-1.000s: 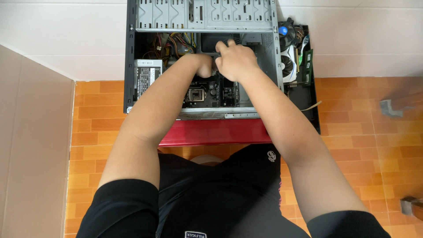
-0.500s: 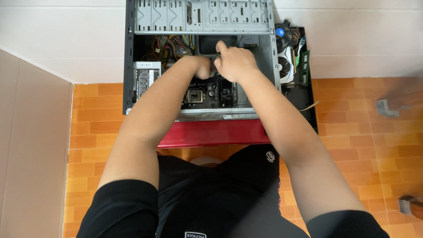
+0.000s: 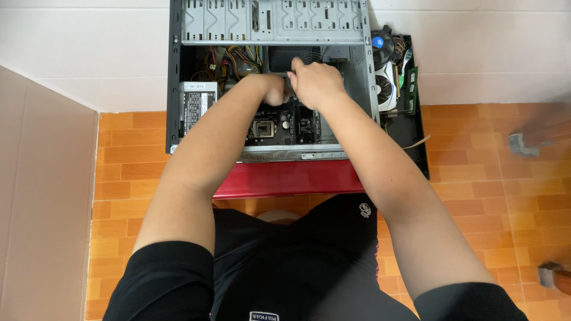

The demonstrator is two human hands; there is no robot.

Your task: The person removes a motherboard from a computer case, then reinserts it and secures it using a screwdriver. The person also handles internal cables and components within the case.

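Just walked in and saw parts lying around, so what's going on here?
A person leans over an open computer case that lies on its side on a red stand. Both hands are deep inside, over the motherboard: the left hand and right hand meet near its upper edge, though what the fingers grip is hidden. The power supply sits at the left. A graphics card and a cooler fan lie outside, to the right.

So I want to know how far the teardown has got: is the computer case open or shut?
Open. The computer case lies on its side with no side panel, so the motherboard shows, and both hands, left hand and right hand, reach inside.
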